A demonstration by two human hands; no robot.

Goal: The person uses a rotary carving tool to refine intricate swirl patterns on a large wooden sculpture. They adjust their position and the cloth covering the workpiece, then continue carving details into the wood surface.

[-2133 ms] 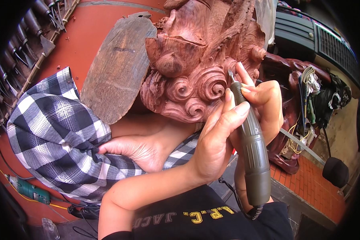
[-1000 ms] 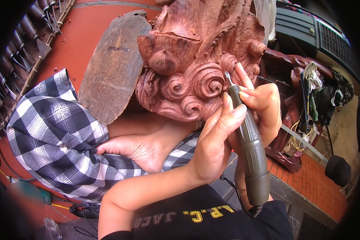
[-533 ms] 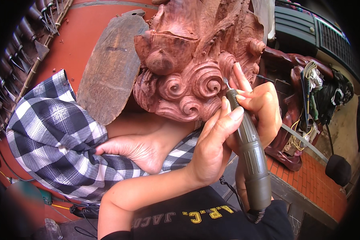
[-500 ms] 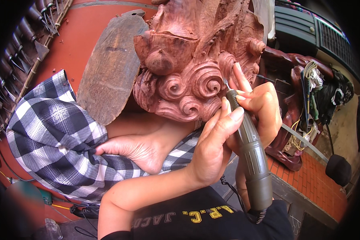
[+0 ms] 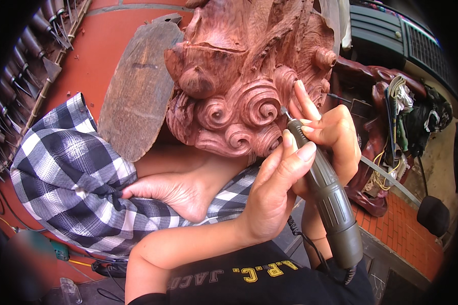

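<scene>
A reddish wooden carving (image 5: 224,76) with curled, cloud-like spirals fills the upper middle. My right hand (image 5: 338,137) pinches the ribbed front of a dark grey-green rotary carving tool (image 5: 336,208); one of its fingers stretches up along the wood. From the near side, my left hand (image 5: 272,193) grips the same tool, its thumb along the body. The tool's metal bit (image 5: 285,111) points at the groove beside a large spiral (image 5: 259,105). Whether the bit touches the wood I cannot tell. A coiled black cord (image 5: 350,274) leaves the tool's rear end.
A worn oval wooden board (image 5: 137,91) leans left of the carving. Beyond it lies a row of chisels (image 5: 30,40). My bare foot (image 5: 175,190) and checked trousers (image 5: 76,173) are below. Polished wooden furniture (image 5: 371,198) with cloths and cables stands at right, near a dark cabinet (image 5: 376,30).
The tool's rear end has swung right and slightly down, while its bit has moved a little left. The carving has shifted slightly left. Both hands keep their hold.
</scene>
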